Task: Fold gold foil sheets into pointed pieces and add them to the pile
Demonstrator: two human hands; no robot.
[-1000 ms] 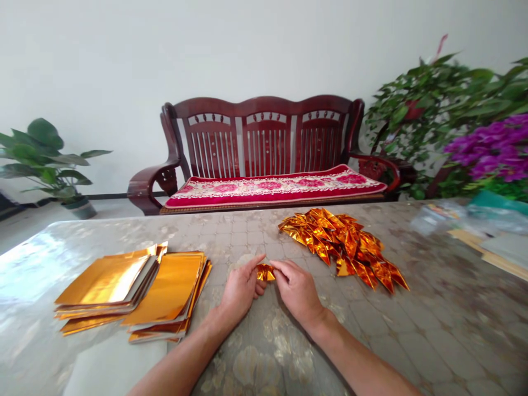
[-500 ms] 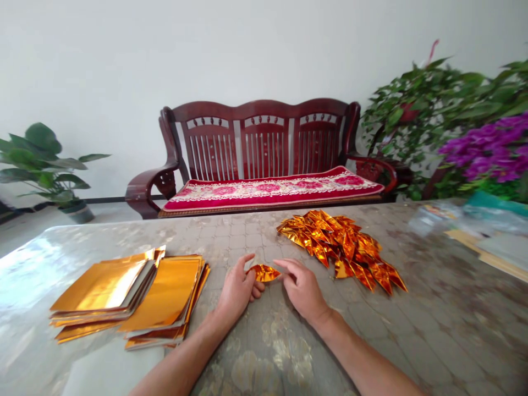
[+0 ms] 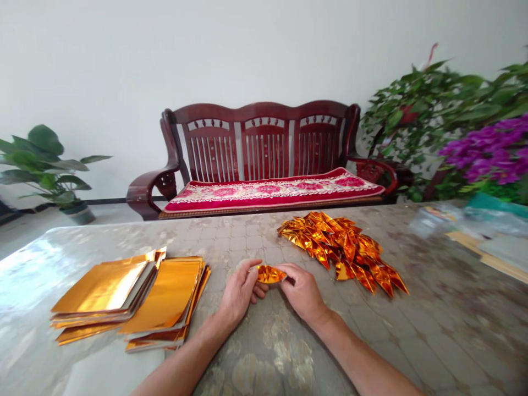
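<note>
Gold foil, a folded piece (image 3: 270,274), is grasped between your left hand (image 3: 240,291) and right hand (image 3: 303,292) over the tabletop (image 3: 433,335), just beside a heap of foil triangles (image 3: 342,252), with stacked foil sheets (image 3: 165,294) to the left.

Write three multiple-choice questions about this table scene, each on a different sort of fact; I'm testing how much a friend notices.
1. Where does the heap of foil triangles lie in relation to the left hand and right hand?
A. Beyond them, to the right
B. Under them
C. On the bench

2. What colour is the bench cushion?
A. Plain green
B. Plain white
C. Red with pink flowers

3. What state is the folded foil piece in?
A. Lying alone on the table
B. Held between both hands
C. Resting on the cushion

Answers:
1. A, the heap lies past the right hand.
2. C, pink flowers run along its red length.
3. B, both hands touch it.
</note>
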